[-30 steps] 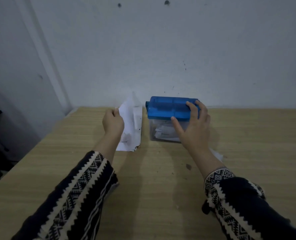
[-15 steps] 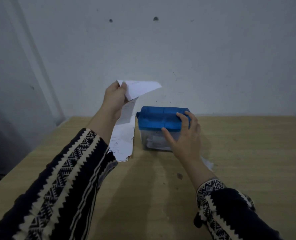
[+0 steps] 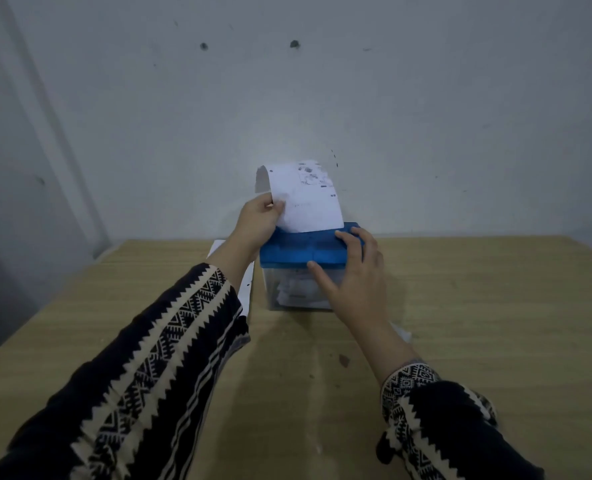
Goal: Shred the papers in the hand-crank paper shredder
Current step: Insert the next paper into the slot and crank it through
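Sheet of paper: light, limp, top curling over, lower edge at the slot atop the shredder. Pinched at its left edge by left hand; best gripped low, near the slot. Right hand pressed on the shredder lid, fingers extended. Spare papers left of the shredder; crank unseen.

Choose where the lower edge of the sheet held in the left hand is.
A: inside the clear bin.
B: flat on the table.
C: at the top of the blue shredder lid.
C: the left hand pinches the sheet up, its lower edge meeting the blue lid, on which the right hand rests.
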{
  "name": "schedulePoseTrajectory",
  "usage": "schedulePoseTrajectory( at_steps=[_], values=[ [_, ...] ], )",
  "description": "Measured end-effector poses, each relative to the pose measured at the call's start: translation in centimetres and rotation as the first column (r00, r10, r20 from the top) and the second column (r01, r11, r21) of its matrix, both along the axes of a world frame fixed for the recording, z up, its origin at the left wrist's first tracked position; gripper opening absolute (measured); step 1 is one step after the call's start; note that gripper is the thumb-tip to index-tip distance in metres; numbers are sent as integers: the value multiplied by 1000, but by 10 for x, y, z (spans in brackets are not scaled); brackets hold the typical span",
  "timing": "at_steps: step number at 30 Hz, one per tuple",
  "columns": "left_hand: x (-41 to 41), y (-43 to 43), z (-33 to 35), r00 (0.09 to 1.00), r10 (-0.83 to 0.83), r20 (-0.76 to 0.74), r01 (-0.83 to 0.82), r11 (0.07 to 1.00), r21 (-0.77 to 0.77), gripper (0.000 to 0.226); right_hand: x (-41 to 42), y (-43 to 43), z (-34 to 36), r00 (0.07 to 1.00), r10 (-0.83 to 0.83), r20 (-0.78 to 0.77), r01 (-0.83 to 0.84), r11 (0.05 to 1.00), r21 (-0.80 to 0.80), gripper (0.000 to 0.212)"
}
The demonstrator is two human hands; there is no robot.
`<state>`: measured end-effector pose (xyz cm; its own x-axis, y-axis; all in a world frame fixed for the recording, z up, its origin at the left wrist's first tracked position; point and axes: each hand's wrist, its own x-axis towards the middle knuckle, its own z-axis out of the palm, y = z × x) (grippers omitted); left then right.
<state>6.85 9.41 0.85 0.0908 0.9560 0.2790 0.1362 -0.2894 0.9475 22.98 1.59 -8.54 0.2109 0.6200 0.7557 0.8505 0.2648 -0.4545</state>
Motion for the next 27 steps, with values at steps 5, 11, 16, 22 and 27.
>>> schedulePoseTrajectory(
  at_steps=[5,11,16,22,27],
  values=[
    [4,1,-3,999,23,-41,-24,1000,-19,20,2,0,-1,1000,-10,4,10,1000,-10,66],
    [5,7,-6,991,71,-115,-72,997,0,25,-1,0,5,991,46,-129,-48,999,-13,59],
    [7,6,-8,989,96,-111,-95,995,17,26,4,9,45,978,-81,-191,54,988,-141,53],
    [7,6,-8,988,115,-104,-114,993,15,26,9,51,87,965,-198,-171,67,819,-570,64],
    [10,8,-11,978,159,-138,-149,986,79,25,4,71,95,848,-143,-510,-134,873,-468,31]
  ],
)
